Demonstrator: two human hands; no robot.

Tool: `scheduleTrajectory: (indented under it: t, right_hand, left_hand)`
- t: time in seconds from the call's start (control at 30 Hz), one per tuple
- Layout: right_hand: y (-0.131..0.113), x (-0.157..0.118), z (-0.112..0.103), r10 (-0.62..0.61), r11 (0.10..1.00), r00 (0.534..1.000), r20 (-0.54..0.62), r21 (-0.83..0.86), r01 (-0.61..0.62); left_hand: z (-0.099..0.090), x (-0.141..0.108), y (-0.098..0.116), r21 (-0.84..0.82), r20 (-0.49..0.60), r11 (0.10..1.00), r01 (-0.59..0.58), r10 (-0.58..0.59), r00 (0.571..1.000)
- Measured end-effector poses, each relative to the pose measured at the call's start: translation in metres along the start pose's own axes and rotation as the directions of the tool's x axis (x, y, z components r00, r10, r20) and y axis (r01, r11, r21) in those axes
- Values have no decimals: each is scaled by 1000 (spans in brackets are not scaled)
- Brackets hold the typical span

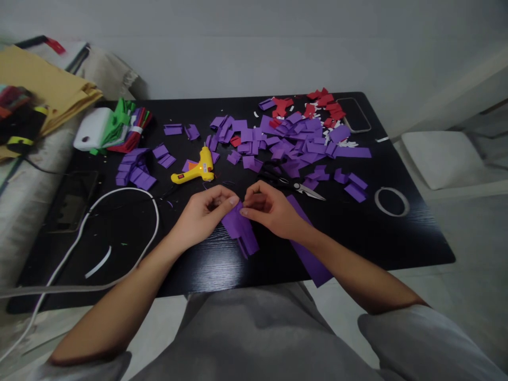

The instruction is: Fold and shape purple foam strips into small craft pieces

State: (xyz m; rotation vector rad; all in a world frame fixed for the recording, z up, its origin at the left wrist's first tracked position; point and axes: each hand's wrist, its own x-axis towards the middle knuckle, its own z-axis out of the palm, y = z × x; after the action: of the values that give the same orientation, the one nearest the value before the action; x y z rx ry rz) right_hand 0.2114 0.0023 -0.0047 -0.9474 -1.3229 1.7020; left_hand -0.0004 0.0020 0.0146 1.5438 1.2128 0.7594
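Observation:
A folded purple paper piece hangs between my hands near the front middle of the black table. My left hand pinches its upper left edge between thumb and fingers. On the other side, my right hand has its thumb and fingertips pressed together at the paper's upper right edge. Just beyond my left hand lies a yellow glue gun. Black-handled scissors rest behind my right hand, blades toward the right. A long purple strip passes under my right forearm and over the front edge.
Many folded purple pieces and red scraps cover the back. A tape ring lies right. At left are a white cable, a phone and green paper bundles. A white stool stands beyond the table's right side.

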Motion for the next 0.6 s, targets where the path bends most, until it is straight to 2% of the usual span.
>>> scheduleTrajectory:
  t: [0.17,0.27,0.47,0.6]
  right_hand:
    - [2,1,-1,-88,995,991,-97,-58,83]
    - [3,1,-1,-111,990,991,-74,-93,104]
    - [0,-1,1,38,998,998,-43,-57,-40]
    - [0,-1,0,64,998,995,-77,-24,-66]
  left_hand:
    - [-2,1,-1,-91,-41,996,24,-28,999]
    - [-3,2,-5,-85,-58,996,25,-30,998]
    - [1,-2,-7,-4,19,999,-33,33,999]
    - [1,-3,-5,9,11,999,-52,52,999]
